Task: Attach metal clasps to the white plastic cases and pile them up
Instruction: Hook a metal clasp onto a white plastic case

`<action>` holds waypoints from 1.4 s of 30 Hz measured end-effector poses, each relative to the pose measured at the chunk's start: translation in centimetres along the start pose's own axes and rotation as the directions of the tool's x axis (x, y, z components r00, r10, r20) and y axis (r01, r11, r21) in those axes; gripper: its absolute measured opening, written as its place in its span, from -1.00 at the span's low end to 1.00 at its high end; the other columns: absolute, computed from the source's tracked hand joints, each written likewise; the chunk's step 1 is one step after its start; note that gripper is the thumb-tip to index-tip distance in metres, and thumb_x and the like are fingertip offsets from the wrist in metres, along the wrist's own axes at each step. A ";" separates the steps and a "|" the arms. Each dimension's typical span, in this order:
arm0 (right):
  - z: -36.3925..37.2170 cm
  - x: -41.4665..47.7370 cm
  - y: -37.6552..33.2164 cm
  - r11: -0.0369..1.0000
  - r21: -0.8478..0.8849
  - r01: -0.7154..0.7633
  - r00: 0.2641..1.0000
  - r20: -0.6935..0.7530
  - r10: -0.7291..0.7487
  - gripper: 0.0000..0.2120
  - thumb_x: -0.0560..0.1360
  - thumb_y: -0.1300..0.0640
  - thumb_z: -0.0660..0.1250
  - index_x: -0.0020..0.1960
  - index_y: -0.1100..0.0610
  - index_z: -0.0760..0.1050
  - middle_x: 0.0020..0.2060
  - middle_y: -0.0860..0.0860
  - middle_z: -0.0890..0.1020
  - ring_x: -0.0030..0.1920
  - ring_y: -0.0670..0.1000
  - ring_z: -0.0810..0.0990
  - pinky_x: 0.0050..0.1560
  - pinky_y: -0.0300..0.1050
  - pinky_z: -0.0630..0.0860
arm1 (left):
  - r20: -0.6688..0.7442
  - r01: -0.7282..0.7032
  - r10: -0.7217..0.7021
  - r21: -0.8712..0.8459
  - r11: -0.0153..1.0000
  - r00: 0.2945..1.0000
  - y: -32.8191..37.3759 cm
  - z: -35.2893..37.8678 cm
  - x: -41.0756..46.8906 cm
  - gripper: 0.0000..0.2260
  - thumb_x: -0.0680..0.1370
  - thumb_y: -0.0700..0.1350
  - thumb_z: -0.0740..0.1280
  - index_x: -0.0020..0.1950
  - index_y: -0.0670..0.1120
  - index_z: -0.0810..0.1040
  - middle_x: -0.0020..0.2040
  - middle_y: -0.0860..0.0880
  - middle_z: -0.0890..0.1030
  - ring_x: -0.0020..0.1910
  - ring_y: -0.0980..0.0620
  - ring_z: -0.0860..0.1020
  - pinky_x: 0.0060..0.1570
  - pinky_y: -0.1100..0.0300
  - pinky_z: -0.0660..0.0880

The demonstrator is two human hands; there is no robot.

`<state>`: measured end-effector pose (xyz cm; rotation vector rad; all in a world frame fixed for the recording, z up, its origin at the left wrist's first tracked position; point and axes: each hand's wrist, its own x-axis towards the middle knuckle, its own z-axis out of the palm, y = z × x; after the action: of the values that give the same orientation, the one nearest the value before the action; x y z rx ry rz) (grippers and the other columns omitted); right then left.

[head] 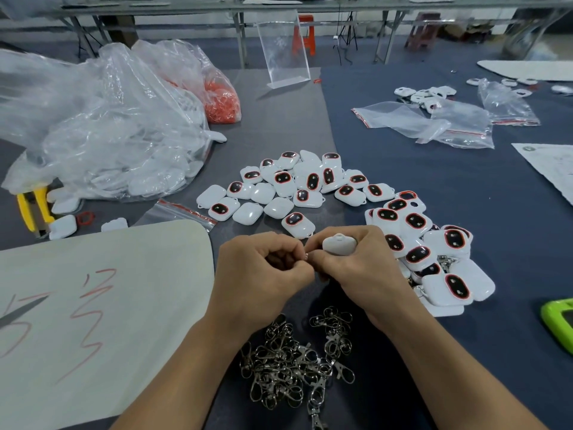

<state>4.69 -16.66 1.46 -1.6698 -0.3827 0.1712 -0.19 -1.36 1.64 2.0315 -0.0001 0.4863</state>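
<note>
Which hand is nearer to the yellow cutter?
Left. The left hand, pinching a metal clasp, is right of the yellow cutter; the right hand, holding a white case, is farther right.

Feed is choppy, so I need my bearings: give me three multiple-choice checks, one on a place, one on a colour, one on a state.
1. Where does the heap of metal clasps lie?
A. Between the forearms, nearest the person
B. At the far left edge
C. At the far back

2. What colour are the small rings in the bag at the back left?
A. Blue
B. Orange-red
C. Green

3. What is the right hand doing?
A. Lying flat and open
B. Gripping a white case
C. Hanging empty

1 A: the clasps lie just below both wrists.
2 B: orange-red shows through the plastic.
3 B: its fingers curl round the case; the left hand pinches a small metal part.
</note>
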 end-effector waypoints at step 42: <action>-1.1 -1.0 -0.8 0.902 -0.336 0.271 0.957 -0.012 -0.291 -0.78 0.40 0.36 0.43 -0.31 0.07 0.64 -0.40 0.00 0.65 -0.38 0.05 0.60 -0.38 -0.02 0.52 | 0.110 0.179 -0.156 -0.250 0.952 0.982 -0.4 0.4 0.5 -0.91 0.24 -0.17 0.47 -0.31 -0.01 0.71 -0.44 0.05 0.57 -0.44 0.16 0.42 -0.43 0.34 0.33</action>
<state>4.01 -18.00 2.31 -1.9215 -0.6280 -0.1707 0.46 -1.43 1.31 1.7761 0.0522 0.2722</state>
